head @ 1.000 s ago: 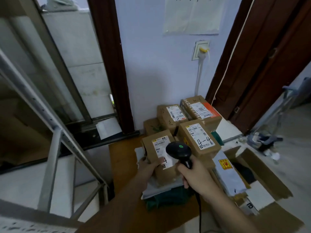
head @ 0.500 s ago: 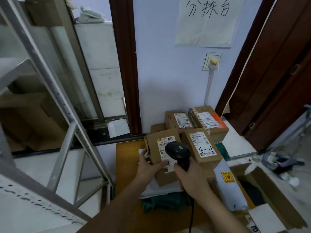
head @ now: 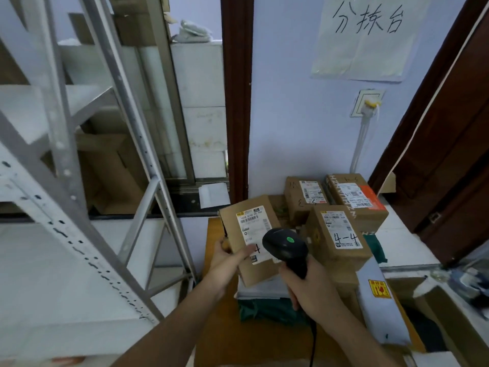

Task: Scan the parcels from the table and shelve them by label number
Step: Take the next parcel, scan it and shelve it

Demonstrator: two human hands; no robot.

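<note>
At centre frame the left hand clasps a small cardboard parcel above the bench, thumb across its label, the right hand wrapping the barcode scanner; it looks light, stiff, best gripped by its edges.
</note>
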